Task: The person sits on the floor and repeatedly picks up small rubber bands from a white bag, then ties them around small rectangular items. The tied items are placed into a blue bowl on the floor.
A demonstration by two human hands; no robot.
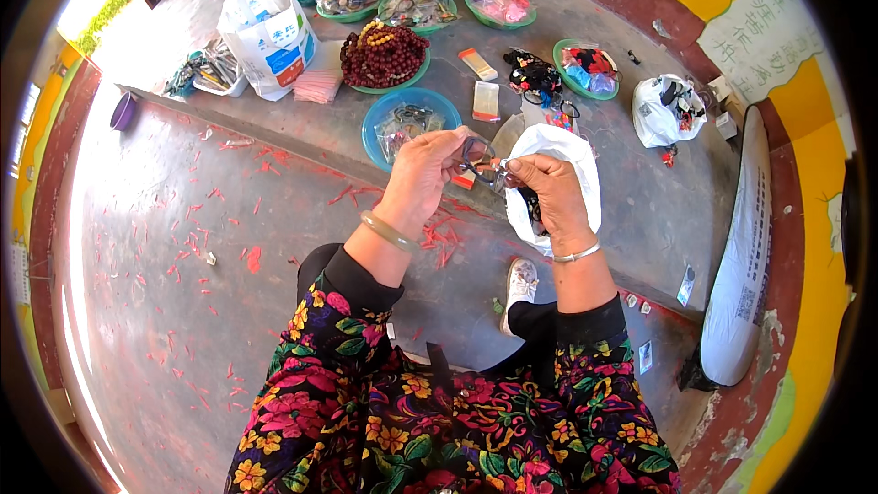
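I see a blue bowl (400, 124) and white bag (560, 174) just behind; left hand (422, 174) and right hand (549, 187) both pinch small dark glasses (482, 163), long axis roughly left-right.

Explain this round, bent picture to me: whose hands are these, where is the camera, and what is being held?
There is no machine here. A person wears a wide fisheye camera on the head, looking down, so straight edges bend near the rim. The two bare hands are that person's own, coming up from the flowered sleeves. The left hand and right hand together pinch a small dark beaded piece; its details are too small to tell. The right hand also holds a white bag. Beyond them, a concrete step carries a blue bowl, a green bowl of dark red beads, more bowls of small goods, and another white bag. Red scraps litter the floor.
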